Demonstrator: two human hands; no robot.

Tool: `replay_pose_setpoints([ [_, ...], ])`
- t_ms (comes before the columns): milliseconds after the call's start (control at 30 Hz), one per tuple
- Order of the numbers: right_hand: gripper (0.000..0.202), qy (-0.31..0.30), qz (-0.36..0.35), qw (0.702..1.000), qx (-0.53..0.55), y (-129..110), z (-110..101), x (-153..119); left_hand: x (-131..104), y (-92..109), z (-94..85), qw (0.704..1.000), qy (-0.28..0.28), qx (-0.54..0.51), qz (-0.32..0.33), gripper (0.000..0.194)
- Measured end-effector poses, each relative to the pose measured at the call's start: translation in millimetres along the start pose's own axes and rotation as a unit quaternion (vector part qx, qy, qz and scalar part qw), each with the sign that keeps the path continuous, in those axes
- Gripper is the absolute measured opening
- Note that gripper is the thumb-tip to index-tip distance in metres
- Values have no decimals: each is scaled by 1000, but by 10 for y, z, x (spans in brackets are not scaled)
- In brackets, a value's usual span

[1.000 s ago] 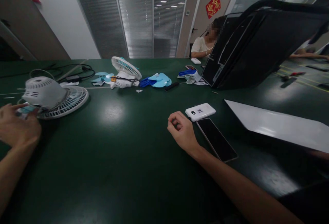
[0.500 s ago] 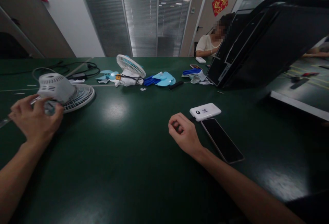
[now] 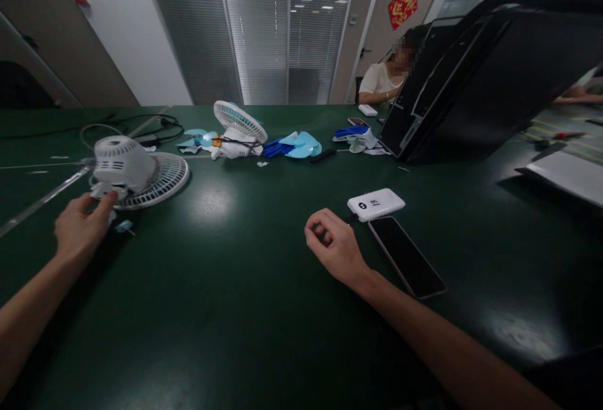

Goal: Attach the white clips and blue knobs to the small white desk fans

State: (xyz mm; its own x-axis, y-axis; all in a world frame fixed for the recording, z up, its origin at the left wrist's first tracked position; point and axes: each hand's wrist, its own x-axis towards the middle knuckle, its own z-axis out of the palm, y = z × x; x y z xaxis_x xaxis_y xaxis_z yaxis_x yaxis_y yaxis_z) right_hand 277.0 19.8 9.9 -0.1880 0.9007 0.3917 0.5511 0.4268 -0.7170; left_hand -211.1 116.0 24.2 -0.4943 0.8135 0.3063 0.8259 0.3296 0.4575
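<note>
At the left, my left hand [image 3: 83,225] has its thumb and fingers closed on the near end of a white desk fan [image 3: 123,165]. The fan lies grille down, its rounded motor housing upward; the exact spot gripped is partly hidden by my fingers. A small light-blue piece [image 3: 124,226] lies on the table just right of that hand. My right hand [image 3: 335,243] rests on the table with its fingers curled in, and nothing shows in them. Close beside it are a white power-bank-like device [image 3: 377,204] marked 18 and a dark-screened phone [image 3: 407,256].
A second white fan [image 3: 239,130] stands farther back on the green table [image 3: 245,309]. Near it lie blue fan blades [image 3: 304,144], a black stick-like item [image 3: 323,157] and blue-and-white gloves [image 3: 357,135]. A large black case [image 3: 485,83] rises at the right, and a person [image 3: 380,83] sits behind.
My left hand has shifted the fan slightly to the right, and the hand now sits lower against it. The small light-blue piece has come into view. My right hand has barely moved.
</note>
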Motion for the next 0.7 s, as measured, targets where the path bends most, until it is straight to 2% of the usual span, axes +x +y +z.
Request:
replay_pose_setpoints([
  [100, 4, -2, -3, 1000, 5, 3, 4, 0, -279, 168, 34, 996, -59, -70, 3, 50],
  [233, 4, -12, -9, 1000, 5, -11, 19, -13, -770, 455, 19, 976, -134, -167, 44, 48],
  [400, 4, -59, -50, 997, 6, -85, 43, -52, -1340, 849, 38, 952, -183, -232, 78, 51],
  [533, 14, -132, -147, 980, -31, -189, 46, -107, -1721, 1159, 120, 922, -208, -302, 127, 40],
  [600, 20, -154, -215, 961, -81, -254, 53, -151, -1913, 1306, 160, 898, -227, -344, 153, 32],
  [700, 22, -166, -307, 925, -150, -354, 91, -236, -2198, 1506, 212, 871, -255, -389, 158, 25],
])
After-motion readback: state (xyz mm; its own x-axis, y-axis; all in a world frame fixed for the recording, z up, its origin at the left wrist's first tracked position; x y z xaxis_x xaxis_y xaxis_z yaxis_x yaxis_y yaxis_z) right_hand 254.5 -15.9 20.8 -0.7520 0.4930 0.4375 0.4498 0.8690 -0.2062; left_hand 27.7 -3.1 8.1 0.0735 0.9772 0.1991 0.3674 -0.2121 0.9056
